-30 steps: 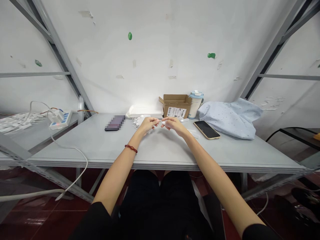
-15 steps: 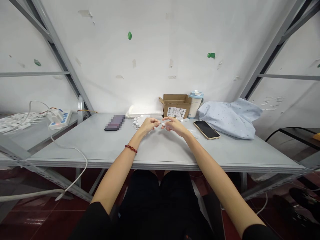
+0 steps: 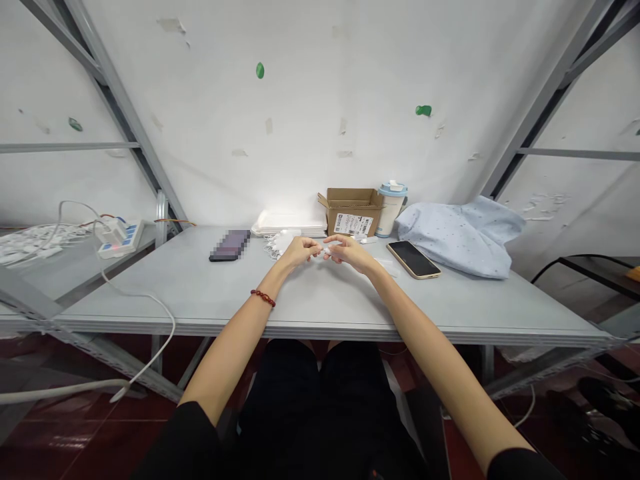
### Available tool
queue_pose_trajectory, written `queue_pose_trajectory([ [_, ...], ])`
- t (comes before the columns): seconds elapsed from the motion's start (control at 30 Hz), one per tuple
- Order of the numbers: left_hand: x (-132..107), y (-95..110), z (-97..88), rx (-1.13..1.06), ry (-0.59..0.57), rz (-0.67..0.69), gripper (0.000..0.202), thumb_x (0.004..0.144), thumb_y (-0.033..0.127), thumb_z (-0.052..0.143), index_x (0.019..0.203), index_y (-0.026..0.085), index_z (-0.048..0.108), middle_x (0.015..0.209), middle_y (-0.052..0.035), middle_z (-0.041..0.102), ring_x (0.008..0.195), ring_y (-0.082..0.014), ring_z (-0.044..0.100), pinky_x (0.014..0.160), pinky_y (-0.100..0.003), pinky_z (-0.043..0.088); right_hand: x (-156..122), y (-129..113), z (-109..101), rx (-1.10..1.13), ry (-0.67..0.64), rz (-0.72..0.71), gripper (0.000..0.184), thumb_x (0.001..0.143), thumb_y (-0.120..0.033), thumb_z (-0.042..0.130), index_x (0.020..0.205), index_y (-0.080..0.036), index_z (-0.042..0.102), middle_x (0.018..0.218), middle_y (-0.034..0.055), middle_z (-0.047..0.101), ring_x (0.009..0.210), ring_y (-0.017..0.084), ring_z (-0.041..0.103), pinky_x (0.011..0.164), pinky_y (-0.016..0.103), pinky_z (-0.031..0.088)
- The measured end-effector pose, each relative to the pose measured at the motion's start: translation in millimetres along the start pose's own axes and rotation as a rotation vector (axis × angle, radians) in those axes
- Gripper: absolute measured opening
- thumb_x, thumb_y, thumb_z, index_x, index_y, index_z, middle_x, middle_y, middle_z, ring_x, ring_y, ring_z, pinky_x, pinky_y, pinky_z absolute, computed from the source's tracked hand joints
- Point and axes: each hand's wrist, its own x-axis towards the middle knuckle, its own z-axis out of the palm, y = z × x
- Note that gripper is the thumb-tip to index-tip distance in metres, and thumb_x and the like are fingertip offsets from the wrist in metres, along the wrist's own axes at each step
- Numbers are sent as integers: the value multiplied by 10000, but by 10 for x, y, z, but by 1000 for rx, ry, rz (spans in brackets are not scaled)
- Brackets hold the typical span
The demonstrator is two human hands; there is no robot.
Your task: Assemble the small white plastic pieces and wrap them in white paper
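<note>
One white piece [image 3: 327, 251], pinched by right hand [image 3: 349, 251], direction and long axis unclear, left hand [image 3: 300, 250], hold unclear

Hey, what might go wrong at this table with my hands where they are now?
The small white piece at your right hand's fingertips could slip and be hard to spot near the white clump by your left hand. The white cable looping past the table's front edge might snag. If knocked, the lidded cup could topple.
</note>
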Motion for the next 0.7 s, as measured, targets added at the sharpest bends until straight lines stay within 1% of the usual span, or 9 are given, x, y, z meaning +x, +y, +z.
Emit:
queue_pose_trajectory([
  [0.13,-4,3,1,6,-4,-9,202,637,345,696,634,147,655,591,-21,589,573,-121,488,517,-244,352,7,13,-1,-2,-11,-4,312,714,-296,603,990,-161,549,675,23,674,496,80,404,531,254,318],
  [0.27,3,-5,15,9,-12,-33,207,627,346,715,623,146,666,606,-36,605,631,-143,527,537,-249,367,33,49,-12,-18,-27,6,316,714,-304,608,989,-159,550,681,23,677,503,80,409,530,250,314],
  [0.43,13,-3,30,-85,22,-57,244,685,366,679,598,139,656,670,-65,632,644,-139,537,543,-253,390,47,47,-8,-13,2,11,267,725,-303,601,948,-164,551,667,11,663,500,80,416,523,246,318],
  [0.5,15,-2,25,-108,19,-60,246,687,365,691,602,137,655,692,-71,642,649,-138,545,557,-258,406,44,33,-3,-5,7,6,260,730,-311,607,939,-166,552,665,9,660,497,79,415,522,246,322],
  [0.6,22,-10,12,-102,-12,-53,240,669,364,722,618,138,660,689,-67,643,659,-140,557,579,-262,420,38,20,0,-9,11,1,270,737,-343,633,927,-168,557,671,11,660,500,80,421,519,245,328],
  [0.7,37,-21,1,-98,24,-37,236,661,363,729,619,143,654,671,-54,636,648,-137,552,567,-253,410,37,20,-12,-40,11,-9,306,744,-401,664,914,-165,567,676,11,658,511,77,424,521,239,334],
])
